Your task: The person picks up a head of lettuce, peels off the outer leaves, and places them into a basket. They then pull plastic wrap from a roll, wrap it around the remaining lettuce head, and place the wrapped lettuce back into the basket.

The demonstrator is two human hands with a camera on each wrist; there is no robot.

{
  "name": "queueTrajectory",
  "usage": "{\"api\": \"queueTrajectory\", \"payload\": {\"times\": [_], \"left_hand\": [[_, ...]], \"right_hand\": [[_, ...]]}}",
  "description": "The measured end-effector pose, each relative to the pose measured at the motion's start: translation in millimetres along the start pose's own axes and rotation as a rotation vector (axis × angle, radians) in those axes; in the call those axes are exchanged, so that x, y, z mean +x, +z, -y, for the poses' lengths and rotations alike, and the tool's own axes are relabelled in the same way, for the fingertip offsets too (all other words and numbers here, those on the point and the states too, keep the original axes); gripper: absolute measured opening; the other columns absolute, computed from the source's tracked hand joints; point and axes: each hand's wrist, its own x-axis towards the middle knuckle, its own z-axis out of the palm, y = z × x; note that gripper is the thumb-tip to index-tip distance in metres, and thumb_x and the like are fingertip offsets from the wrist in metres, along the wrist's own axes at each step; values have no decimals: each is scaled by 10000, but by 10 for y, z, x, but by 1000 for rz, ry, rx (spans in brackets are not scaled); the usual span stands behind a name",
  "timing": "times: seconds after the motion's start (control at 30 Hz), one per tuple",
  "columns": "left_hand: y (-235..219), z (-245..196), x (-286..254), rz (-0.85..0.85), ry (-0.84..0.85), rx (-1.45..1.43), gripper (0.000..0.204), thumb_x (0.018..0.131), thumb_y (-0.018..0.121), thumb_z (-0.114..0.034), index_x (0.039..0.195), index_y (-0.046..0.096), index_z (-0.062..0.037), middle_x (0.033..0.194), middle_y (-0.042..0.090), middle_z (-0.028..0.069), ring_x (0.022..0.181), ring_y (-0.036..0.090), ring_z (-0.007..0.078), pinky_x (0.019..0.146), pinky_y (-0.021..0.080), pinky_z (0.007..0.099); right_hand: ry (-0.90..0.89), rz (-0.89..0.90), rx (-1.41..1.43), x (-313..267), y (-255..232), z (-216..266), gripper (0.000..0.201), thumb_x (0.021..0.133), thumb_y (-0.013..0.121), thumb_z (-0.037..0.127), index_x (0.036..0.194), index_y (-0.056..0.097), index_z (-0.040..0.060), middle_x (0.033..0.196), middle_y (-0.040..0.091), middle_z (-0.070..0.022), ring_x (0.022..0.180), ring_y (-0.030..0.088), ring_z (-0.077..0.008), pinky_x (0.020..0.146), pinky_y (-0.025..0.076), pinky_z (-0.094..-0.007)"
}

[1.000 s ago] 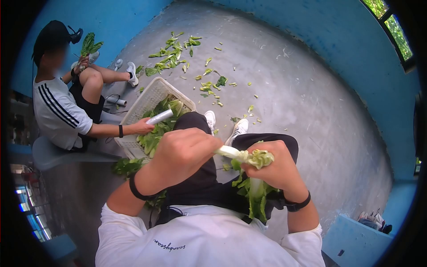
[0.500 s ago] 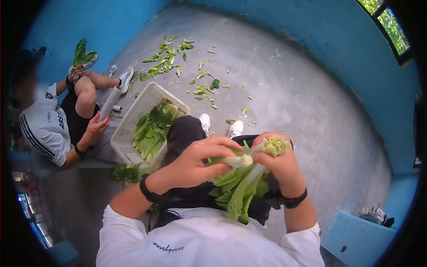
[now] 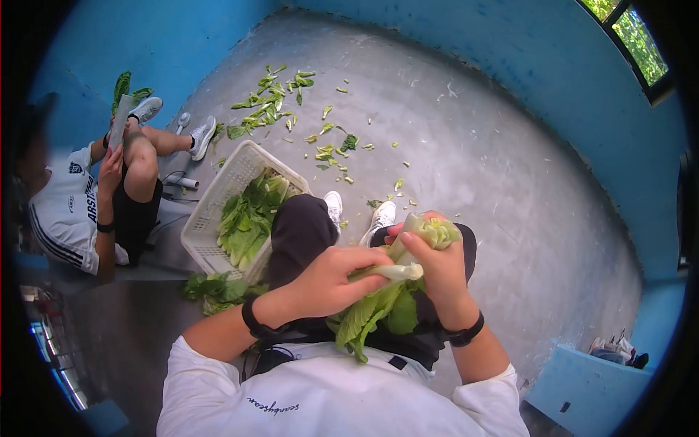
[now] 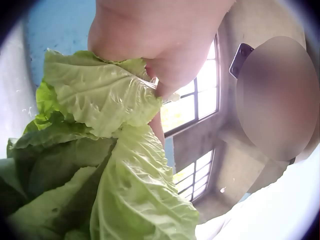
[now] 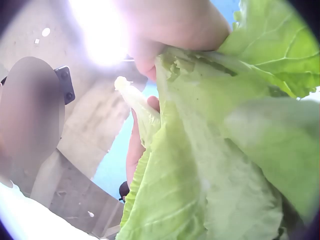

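Note:
In the head view my left hand [image 3: 331,284] pinches a pale leaf stalk [image 3: 400,272] between thumb and fingers, its cut end pointing right. Just beyond it my right hand [image 3: 443,269] grips a head of leafy greens [image 3: 408,240], the pale trimmed base facing up between thumb and fingers. Crinkled green leaves [image 3: 368,320] hang below both hands over my lap. The left wrist view has broad leaves [image 4: 145,185] spreading under my left hand. In the right wrist view, the stalk [image 5: 142,112] shows beside the larger leaves in my right hand.
A white plastic basket [image 3: 200,218] of greens stands left of my knees, more greens [image 3: 218,288] beside it. Leaf scraps [image 3: 266,102] litter the grey floor ahead. At left, a seated person [image 3: 73,204] holds a pale roll [image 3: 120,124] near a bunch of greens.
My left hand has come down and towards me with the stalk, away from the base my right hand holds. The seated person's roll has moved from over the basket to their greens.

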Motion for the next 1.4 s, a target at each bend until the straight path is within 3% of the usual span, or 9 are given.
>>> {"api": "queueTrajectory", "payload": {"times": [0.1,0.33,0.47,0.57,0.67,0.87,0.97,1.27,1.4], "left_hand": [[-11,-58,-22,70,-173,-62,210,972,647,-119,1130,683,14,1088,707,95,946,671,176,846,521,297],[-87,213,-40,-91,-30,-151,279,1061,533,-206,1182,663,9,1035,650,35,995,605,121,941,467,278],[-142,242,-61,-19,-234,-536,316,1087,461,-179,1334,583,-23,1185,625,24,1055,569,91,959,459,278],[-63,126,-13,-89,-260,-592,304,1090,457,-269,1270,541,-38,953,588,22,875,565,87,802,469,265],[-21,107,-2,-70,-263,-612,223,1061,516,-244,1194,518,-64,924,544,11,833,536,79,744,449,257],[32,27,38,-204,-54,13,242,962,674,-156,1101,502,-59,884,565,35,741,563,130,671,453,288],[-1,-121,66,-250,-131,206,278,934,711,-165,1075,509,-37,799,604,75,669,587,160,629,458,305],[-122,-170,56,-159,-105,284,185,889,727,-125,997,637,-4,789,654,122,680,649,235,644,490,326],[-214,-112,46,-164,16,392,152,877,702,-78,997,648,-1,808,660,129,707,656,283,652,502,340]], "right_hand": [[33,35,-34,-47,-45,-47,221,900,693,-11,1101,605,4,1036,719,-71,983,689,-142,852,541,-264],[-26,59,-148,-109,-34,198,284,898,720,-1,1154,600,19,876,649,14,827,626,-72,761,498,-225],[19,84,-118,-99,-83,183,297,860,769,14,1116,618,28,872,646,22,804,616,-62,738,494,-224],[34,80,-146,-80,-83,112,258,841,791,25,1048,637,34,875,646,28,779,603,-50,704,485,-220],[32,84,-171,-59,-10,32,218,831,801,30,984,645,38,881,648,33,762,590,-40,680,473,-215],[-37,60,-163,-53,68,-10,182,830,794,22,927,641,33,856,654,32,750,579,-34,679,466,-217],[-94,56,-163,-50,156,2,176,829,793,27,913,639,27,816,651,34,731,570,-30,670,461,-215],[-161,42,-432,-80,80,-35,221,795,834,82,872,633,28,737,622,44,667,534,-24,611,449,-220],[-129,48,-455,-72,113,44,201,791,815,68,884,643,24,741,625,39,673,533,-22,616,450,-222]]}}
